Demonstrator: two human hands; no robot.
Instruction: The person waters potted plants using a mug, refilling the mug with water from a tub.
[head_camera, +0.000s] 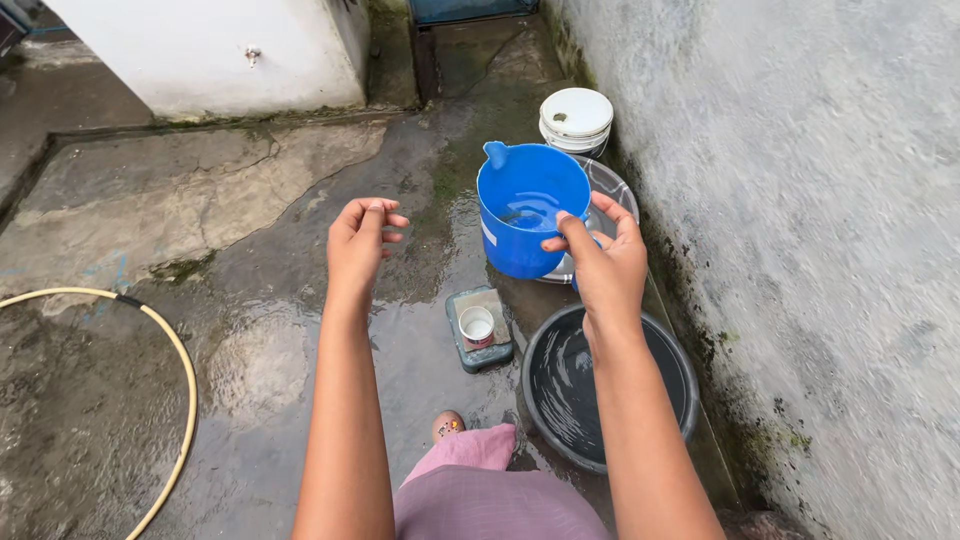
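Here, holding up a blue jug (528, 210) with the right hand (605, 262), fingers (578, 232) pinching its near rim, thumb apparently on the outside, though the exact grip partly hidden by the hand itself. Inside the jug, a little water visible near the bottom. Left hand (360, 240) raised in the air to the left, holding nothing, its fingers loosely curled toward the palm and well apart from the jug. Probably in the middle of carrying or tilting water, judged from the lifted jug; for the next move, a steady wrist needed, since the hold on the rim is thin and the floor is slippery. Below the right forearm, a black basin (668, 352) with some water. Just behind the jug, a clear bowl (618, 185), and farther, a white bucket (576, 117). Near the basin, to its left, a small green soap dish (494, 352). Underneath everything, a wet concrete floor (260, 340), cracked and mossy in places. At the left, a yellow hose (172, 350); at the right, a grey stained wall (800, 200). An outdoor washing yard, apparently.
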